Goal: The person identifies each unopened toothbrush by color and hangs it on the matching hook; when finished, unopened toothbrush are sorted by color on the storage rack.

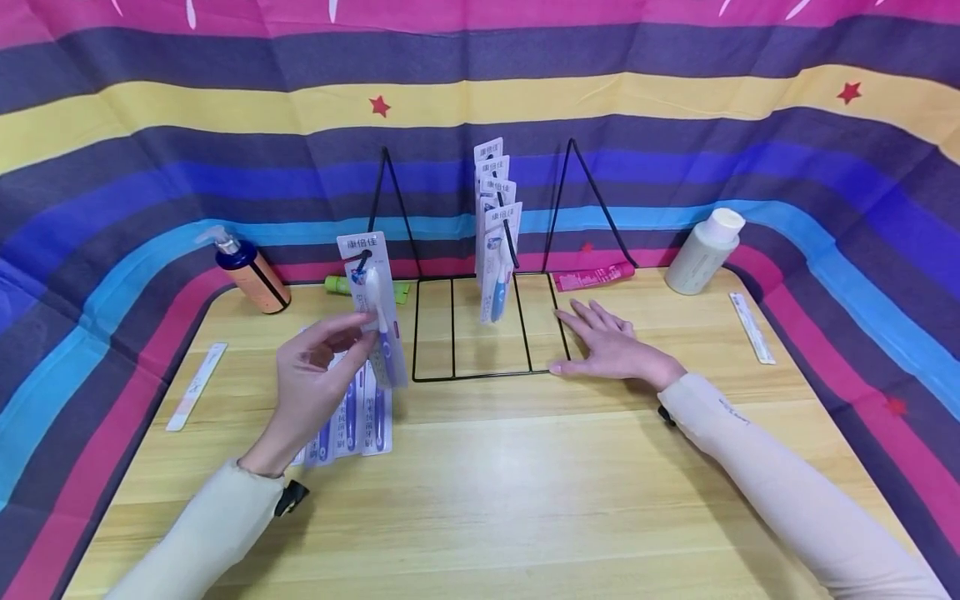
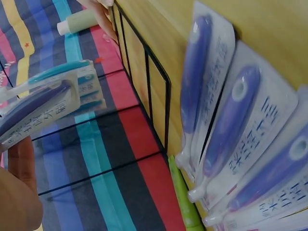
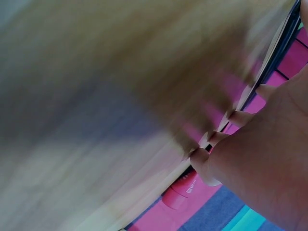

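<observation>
My left hand (image 1: 318, 375) pinches a packaged toothbrush (image 1: 378, 312) with a purple handle at the edge of its card, thumb and fingertips on it. The card hangs upright at the left side of a black wire rack (image 1: 487, 376), and a dark hook tip shows at the hole in its top. Blue-handled toothbrush packs (image 1: 498, 279) hang one behind another on the rack's middle hook. Below the left hand, several purple toothbrush packs (image 2: 231, 120) lie overlapping on the table. With fingers spread, my right hand (image 1: 611, 346) rests on the right end of the rack's base.
Behind the rack lie a green tube (image 1: 337, 284) and a pink tube (image 1: 592, 277). A pump bottle (image 1: 255, 279) stands at the back left, a white-capped bottle (image 1: 702, 257) at the back right. Slim white packets (image 1: 197, 387) lie near both side edges. Striped cloth (image 1: 300, 183) encloses the table.
</observation>
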### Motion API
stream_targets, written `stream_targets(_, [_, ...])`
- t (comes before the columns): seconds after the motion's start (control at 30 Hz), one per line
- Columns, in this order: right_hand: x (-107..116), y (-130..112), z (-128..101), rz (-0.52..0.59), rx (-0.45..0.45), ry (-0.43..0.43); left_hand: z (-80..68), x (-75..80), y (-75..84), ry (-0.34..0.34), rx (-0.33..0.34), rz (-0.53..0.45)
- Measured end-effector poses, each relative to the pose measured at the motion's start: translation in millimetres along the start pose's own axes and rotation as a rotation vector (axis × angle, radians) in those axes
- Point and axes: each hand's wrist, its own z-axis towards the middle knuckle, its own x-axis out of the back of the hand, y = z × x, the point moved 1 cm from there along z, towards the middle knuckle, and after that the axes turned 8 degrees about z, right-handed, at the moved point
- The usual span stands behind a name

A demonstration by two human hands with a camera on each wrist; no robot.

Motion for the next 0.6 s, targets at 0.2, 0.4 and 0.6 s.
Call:
stream_targets(0.2, [1.0, 0.7, -0.3, 0.003, 0.000, -0.003, 22.7, -4.6, -21.2, -0.057, -0.015, -0.018])
stream_targets(0.4, [0.1, 5.0, 0.4, -0.001, -0.008, -0.004, 51.7, -3.3, -43.0, -0.099, 0.027, 0.059])
stream_targets(0.6, [1.2, 0.1, -0.8, 0.010, -0.001, -0.007, 80.5, -3.0, -61.8, -0.078, 0.101, 0.095])
